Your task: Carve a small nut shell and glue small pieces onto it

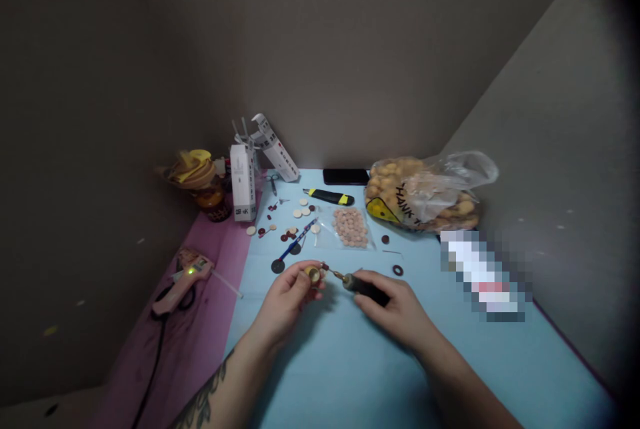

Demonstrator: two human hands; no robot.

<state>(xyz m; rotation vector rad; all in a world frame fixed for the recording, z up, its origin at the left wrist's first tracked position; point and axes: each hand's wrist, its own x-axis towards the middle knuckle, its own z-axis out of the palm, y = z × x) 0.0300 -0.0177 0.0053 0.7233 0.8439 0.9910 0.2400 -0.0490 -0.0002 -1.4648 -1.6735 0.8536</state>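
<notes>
My left hand (293, 289) pinches a small round, yellowish hollow piece (314, 275) between thumb and fingers. In my right hand (395, 302) is a black-handled tool (367, 287) with a thin brass-coloured shaft, pointing left. A small dark red bit (325, 267) shows at the shaft's tip, close to the fingers of my left hand; whether it touches the yellowish piece I cannot tell. Just beyond the hands lie a blue patterned pencil-like stick (299, 240), dark discs (278, 266) and a clear bag of small beige pellets (351, 227).
A pink glue gun (183, 284) with a cord lies on the purple strip at left. White boxes (243, 182) and a filled cup (210, 195) stand behind it. Farther back are a utility knife (329, 197), a black phone (345, 177) and a bulging plastic bag (425, 199).
</notes>
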